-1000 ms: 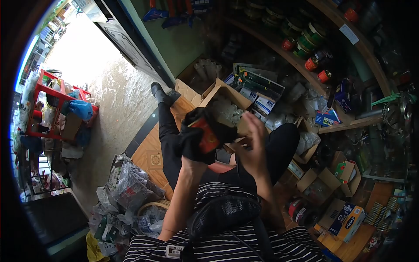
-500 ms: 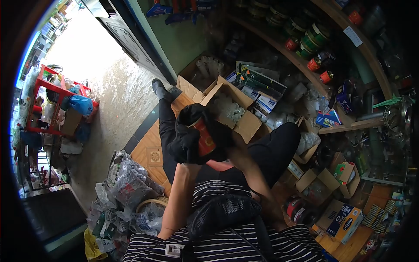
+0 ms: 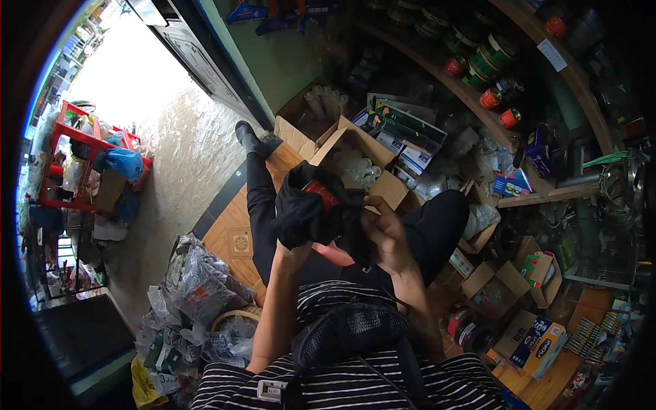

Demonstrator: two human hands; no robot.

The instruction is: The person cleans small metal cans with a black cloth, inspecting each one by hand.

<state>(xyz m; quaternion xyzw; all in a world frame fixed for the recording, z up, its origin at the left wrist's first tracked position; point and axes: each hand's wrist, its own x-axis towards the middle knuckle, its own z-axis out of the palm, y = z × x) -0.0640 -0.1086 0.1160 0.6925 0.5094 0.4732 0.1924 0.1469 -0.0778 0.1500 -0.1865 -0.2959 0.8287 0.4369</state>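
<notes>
A black plastic bag wraps a red can, of which only the top shows. My left hand grips the bag from below, mostly hidden by it. My right hand holds the bag's right side, fingers curled on the plastic. Both hands are raised over my lap, in front of an open cardboard box with clear glass jars inside.
My legs in black trousers stretch toward the doorway. Bagged goods pile at the left on the floor. Shelves with cans and boxes fill the right. More cartons stand at lower right.
The bag has been pulled further up over the red can, hiding most of it. My right hand came back up from behind the bag and now grips its right side.
</notes>
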